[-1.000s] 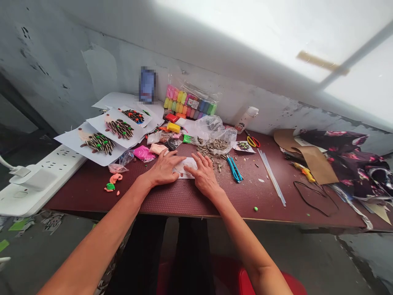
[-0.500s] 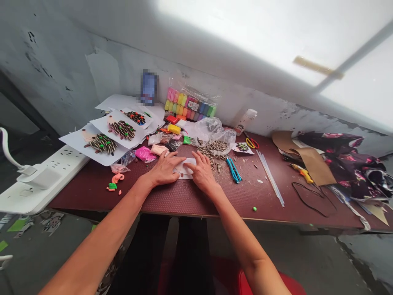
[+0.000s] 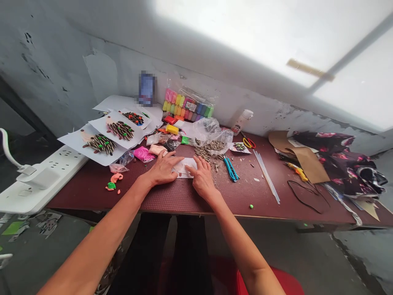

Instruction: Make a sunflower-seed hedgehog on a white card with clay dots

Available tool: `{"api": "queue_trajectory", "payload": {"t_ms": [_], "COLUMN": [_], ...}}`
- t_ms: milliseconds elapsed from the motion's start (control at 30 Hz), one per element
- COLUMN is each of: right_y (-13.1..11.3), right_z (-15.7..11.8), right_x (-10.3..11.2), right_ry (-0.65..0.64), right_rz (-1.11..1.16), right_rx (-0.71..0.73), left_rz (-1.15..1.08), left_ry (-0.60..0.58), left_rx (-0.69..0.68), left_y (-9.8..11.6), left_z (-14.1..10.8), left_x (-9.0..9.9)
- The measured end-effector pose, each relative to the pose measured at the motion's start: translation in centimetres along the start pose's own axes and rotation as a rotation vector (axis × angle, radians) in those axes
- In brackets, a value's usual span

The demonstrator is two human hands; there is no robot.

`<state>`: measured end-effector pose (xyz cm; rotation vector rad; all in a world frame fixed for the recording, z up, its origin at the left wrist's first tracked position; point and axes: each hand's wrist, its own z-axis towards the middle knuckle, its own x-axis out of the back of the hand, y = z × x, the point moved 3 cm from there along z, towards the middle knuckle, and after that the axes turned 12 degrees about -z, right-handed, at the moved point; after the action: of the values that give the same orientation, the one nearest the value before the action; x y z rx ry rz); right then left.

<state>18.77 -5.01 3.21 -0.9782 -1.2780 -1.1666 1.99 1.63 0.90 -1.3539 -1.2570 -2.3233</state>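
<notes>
1. Edges/room: left hand (image 3: 163, 169) and right hand (image 3: 202, 177) sit near the front edge of the maroon tabletop (image 3: 184, 207), close together. Loose seeds lie just beyond the right hand; the back of the table meets a scuffed wall (image 3: 92, 69).
2. Hands: both flat, fingers spread, pressing down on a white paper slip (image 3: 184, 168) – no pinch. Left fingertips on its left end, right fingers on its right end.
3. Paper slip: lies flat on the table, centre-front, between the hands, partly covered by them. Any marks on it too small to tell.
4. Materials: tabletop has a fine pebbled texture. Left: white sheets w/ hedgehog shapes (image 3: 101, 144) made of striped sunflower seeds (image 3: 101, 144) on clay. Right: blue craft knife (image 3: 231, 169), red-handled scissors (image 3: 249, 143), long clear glue sticks (image 3: 266, 176), yellow glue gun (image 3: 296, 172), thin black cord (image 3: 303, 197), brown kraft paper (image 3: 308, 164).
5. Containers: clear plastic bag (image 3: 212, 133) beside a spill of seeds, some seemingly still inside; clear pack of coloured clay blocks (image 3: 188, 105) against the wall; small pink-filled bag (image 3: 143, 154) by the left hand.
</notes>
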Motion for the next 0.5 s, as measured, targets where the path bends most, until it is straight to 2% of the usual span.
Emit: {"api": "queue_trajectory", "payload": {"t_ms": [133, 267, 500], "right_y": [-0.4, -0.7, -1.3], "right_z": [-0.2, -0.7, -1.2], "right_x": [0.0, -0.1, 0.1], "right_ry": [0.006, 0.034, 0.021], "right_rz": [0.015, 0.016, -0.001], "right_rx": [-0.008, -0.003, -0.034], "left_rz": [0.017, 0.016, 0.024], "left_ry": [0.008, 0.074, 0.139], "left_rx": [0.003, -0.051, 0.017], "left_y": [0.4, 1.1, 1.2], "left_z": [-0.4, -0.9, -1.7], "left_x": [0.1, 0.6, 0.4]}}
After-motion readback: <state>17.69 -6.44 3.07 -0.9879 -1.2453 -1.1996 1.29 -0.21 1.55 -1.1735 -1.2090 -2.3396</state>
